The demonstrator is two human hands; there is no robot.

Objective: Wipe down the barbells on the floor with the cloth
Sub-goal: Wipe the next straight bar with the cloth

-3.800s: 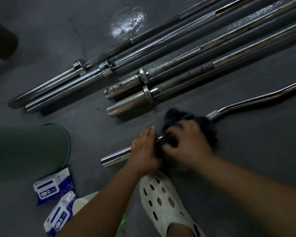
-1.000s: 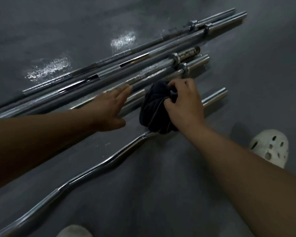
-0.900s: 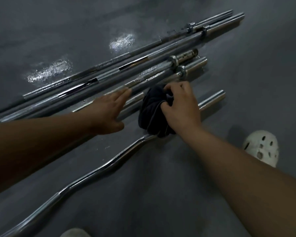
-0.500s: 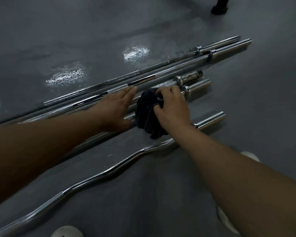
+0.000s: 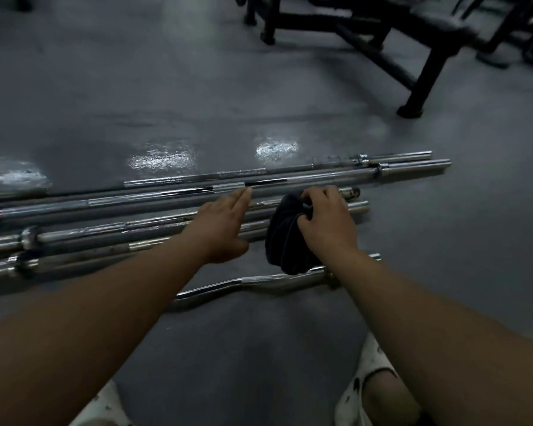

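Cloth (image 5: 285, 238): dark, soft, bunched into a thick wad. It lies draped over the near pair of straight barbells (image 5: 111, 238), and its lower edge hangs down to touch the curl bar (image 5: 253, 279). It looks limp and light; it should fold around a shaft easily, and it will slide rather than grip on chrome unless squeezed.

Right hand (image 5: 326, 222): fingers curled, clutching the top of the cloth, knuckles up, near the sleeve ends of the two shorter bars. Whether the fingers also close around a shaft under the cloth, cannot tell.

Left hand (image 5: 223, 227): flat, fingers together and extended, palm down on the shafts just left of the cloth. It grips nothing; reads as steadying the bars.

Bars: four straight ones lie side by side. The far pair (image 5: 290, 176) is longer, and its ends reach further right. The curl bar lies nearest the person, a little apart from the rest. All steel, rigid, likely heavy; round, so prone to roll on the smooth grey floor (image 5: 259, 96) when rubbed. Near pair shows dull patches, possibly rust, so the cloth may drag there. Best hold, I'd judge: wrap the cloth around one shaft and pin a neighbouring stretch with the free hand.

Beyond: black bench frame (image 5: 413, 59) at the far right; pale perforated shoes (image 5: 370, 385) at the bottom edge.
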